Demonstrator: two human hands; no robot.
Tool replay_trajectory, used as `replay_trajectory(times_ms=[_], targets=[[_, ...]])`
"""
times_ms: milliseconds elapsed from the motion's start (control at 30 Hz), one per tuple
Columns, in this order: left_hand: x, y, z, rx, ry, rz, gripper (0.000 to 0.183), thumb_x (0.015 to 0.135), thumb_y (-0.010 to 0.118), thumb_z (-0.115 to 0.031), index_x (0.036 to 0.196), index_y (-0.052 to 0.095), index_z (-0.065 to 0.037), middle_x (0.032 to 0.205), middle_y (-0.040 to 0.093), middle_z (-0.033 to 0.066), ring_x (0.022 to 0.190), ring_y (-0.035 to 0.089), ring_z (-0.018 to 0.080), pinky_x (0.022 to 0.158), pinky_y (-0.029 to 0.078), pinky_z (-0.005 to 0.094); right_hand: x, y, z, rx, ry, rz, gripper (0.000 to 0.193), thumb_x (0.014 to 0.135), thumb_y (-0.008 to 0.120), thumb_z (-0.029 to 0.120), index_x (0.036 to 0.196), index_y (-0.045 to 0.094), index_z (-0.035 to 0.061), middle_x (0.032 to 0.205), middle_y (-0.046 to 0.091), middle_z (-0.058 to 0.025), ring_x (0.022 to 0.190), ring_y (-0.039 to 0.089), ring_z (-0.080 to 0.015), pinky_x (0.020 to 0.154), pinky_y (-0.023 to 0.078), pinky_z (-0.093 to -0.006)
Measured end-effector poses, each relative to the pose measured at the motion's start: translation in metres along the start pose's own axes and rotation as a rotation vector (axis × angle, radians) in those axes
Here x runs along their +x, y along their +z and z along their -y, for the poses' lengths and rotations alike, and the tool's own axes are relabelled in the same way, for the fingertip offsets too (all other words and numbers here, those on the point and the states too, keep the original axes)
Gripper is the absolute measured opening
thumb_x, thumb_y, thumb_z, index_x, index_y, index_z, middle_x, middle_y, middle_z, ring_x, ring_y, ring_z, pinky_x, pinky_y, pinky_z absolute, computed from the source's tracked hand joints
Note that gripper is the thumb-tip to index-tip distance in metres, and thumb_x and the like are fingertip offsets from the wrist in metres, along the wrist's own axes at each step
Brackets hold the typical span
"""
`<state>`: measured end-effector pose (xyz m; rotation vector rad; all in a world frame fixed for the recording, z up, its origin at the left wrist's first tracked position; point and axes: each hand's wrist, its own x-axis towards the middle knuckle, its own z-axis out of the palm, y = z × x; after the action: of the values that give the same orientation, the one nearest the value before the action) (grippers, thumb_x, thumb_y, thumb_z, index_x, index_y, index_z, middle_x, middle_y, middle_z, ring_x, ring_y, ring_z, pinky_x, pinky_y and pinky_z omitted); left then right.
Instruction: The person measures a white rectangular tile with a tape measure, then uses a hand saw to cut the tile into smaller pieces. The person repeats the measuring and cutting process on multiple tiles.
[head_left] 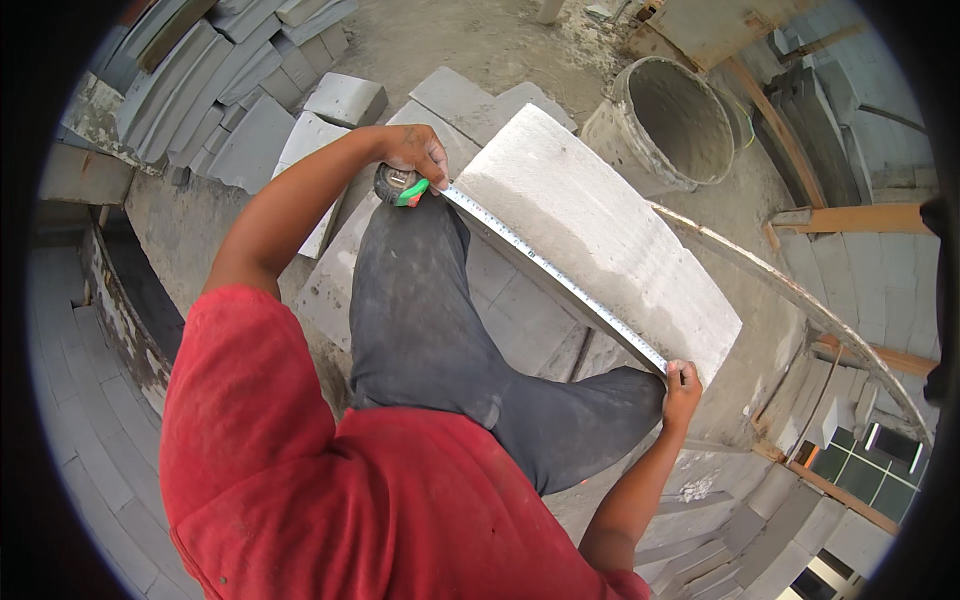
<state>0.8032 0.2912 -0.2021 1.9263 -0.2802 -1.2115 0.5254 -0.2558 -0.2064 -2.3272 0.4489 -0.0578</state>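
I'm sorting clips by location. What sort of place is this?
Probably a building site or masonry yard: stacked grey rectangular blocks, a round grey-caked bucket, and a long pale rectangular block with a white tape-measure blade stretched along its edge.

From my end I can read no text: the small marks along the white measuring tape (555,274), across the middle of the frame, are too fine to decipher.

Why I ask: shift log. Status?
Left hand at black-green tape case. Right hand pinching white blade. Blade stretched along pale rectangular block. Nothing across it.
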Motion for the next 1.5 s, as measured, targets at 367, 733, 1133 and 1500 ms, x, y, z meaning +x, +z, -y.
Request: replay_trajectory(times_ms=[367,733,1133,1500], targets=[[-0.001,-0.003,-0.004,0.025,-0.006,0.016,0.020,0.075,0.077,-0.018,0.087,0.074,-0.002,0.084,0.073,0.0042,0.076,0.066,0.0121,0.070,0.052,0.0258,0.002,-0.002,-0.013,0.122,0.082,-0.042,0.017,0.092,0.063,0.015,0.085,0.062,-0.0003,0.078,0.055,-0.0013,0.075,0.050,-0.0114,0.071,0.042,-0.0257],[0.000,-0.001,0.000,-0.034,0.006,0.060,0.016,0.079,0.074,-0.017,0.088,0.073,-0.003,0.085,0.073,0.0057,0.074,0.066,0.0126,0.069,0.052,0.0259,0.000,-0.004,-0.011,0.014,0.067,-0.025,0.016,0.092,0.063,0.015,0.086,0.062,0.0000,0.077,0.057,-0.0016,0.074,0.050,-0.0103,0.070,0.042,-0.0259],[0.007,-0.006,0.002,-0.105,-0.022,0.150,0.016,0.081,0.071,-0.014,0.091,0.070,-0.001,0.084,0.072,0.0097,0.067,0.069,0.0181,0.061,0.056,0.0300,-0.002,-0.002,-0.007,0.086,0.087,-0.025,0.017,0.093,0.064,0.016,0.090,0.063,-0.0003,0.083,0.060,0.0004,0.080,0.051,-0.0098,0.075,0.042,-0.0248],[0.009,-0.006,0.001,-0.130,-0.063,0.146,0.014,0.083,0.069,-0.011,0.092,0.068,0.001,0.084,0.071,0.0121,0.067,0.070,0.0209,0.062,0.058,0.0320,-0.002,-0.001,-0.007,0.083,0.076,-0.025,0.015,0.092,0.063,0.014,0.091,0.063,-0.0011,0.083,0.062,-0.0027,0.078,0.053,-0.0109,0.074,0.044,-0.0262]])
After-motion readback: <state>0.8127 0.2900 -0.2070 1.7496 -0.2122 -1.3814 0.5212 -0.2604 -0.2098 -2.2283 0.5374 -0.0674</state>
